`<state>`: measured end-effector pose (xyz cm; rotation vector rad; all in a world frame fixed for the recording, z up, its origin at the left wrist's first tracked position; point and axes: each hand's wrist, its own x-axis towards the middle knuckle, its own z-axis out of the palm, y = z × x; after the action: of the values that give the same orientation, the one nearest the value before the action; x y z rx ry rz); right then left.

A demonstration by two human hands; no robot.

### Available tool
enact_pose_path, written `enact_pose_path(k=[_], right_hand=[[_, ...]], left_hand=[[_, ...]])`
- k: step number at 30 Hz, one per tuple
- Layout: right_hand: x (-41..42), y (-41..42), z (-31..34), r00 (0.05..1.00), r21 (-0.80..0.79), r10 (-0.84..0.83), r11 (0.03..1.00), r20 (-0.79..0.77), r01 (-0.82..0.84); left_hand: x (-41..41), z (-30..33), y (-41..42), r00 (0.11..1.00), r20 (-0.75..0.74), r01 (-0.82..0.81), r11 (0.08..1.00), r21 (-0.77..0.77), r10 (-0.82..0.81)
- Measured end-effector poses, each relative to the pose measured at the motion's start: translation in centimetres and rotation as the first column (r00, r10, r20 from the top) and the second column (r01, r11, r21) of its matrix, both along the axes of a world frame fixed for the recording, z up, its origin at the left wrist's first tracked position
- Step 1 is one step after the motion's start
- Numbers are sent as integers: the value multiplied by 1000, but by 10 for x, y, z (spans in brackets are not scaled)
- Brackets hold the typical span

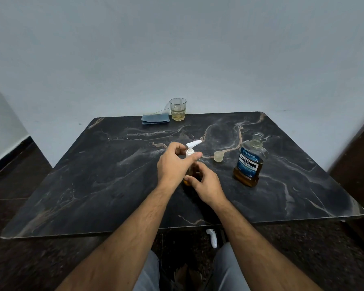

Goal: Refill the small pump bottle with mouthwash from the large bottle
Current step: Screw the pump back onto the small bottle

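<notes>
The small pump bottle (pixel 187 180) stands upright in the middle of the dark marble table (pixel 93 175), mostly hidden by my hands, with amber liquid showing at its base. Its white pump head (pixel 192 144) sticks up with the spout pointing right. My left hand (pixel 172 164) pinches the white collar under the pump head. My right hand (pixel 206 182) wraps around the bottle's body. The large Listerine bottle (pixel 249 162) stands uncapped to the right, holding amber liquid in its lower part. Its clear cap (pixel 218 156) lies on the table between the two bottles.
A glass (pixel 178 109) with a little yellowish liquid stands at the table's far edge, next to a folded blue cloth (pixel 155 119). A white object (pixel 212 238) lies on the floor below the near edge. A wall is close behind the table.
</notes>
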<state>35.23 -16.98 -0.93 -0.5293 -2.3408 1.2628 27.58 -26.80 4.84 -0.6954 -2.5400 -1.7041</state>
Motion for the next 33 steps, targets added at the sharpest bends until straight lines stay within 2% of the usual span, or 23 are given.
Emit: enact_pose_path(k=[2,11,19,25,30,33], right_hand=[[0,0,1,1000,-11,0,1000,1,0],[-1,1,2,1000,-15,7,1000,26,-7],[-1,3,2,1000,8,10,1000,5,-10],[-3,6,4,999,45,36,998,38,-38],[-4,11,7,997,26,58,998,51,-60],[-6,15,8,995,10,78,997,65,-79]], left_hand=[[0,3,0,999,-44,-30,999,-44,28],[0,7,-5,987,-158,13,999,-52,-21],[8,12,-1,988,-126,-99,991,-86,88],[-1,7,-3,980,-193,26,995,-95,-44],[-26,2,-5,974,-128,165,972,-168,-188],[-42,-5,-6,957,-143,224,956,-188,-252]])
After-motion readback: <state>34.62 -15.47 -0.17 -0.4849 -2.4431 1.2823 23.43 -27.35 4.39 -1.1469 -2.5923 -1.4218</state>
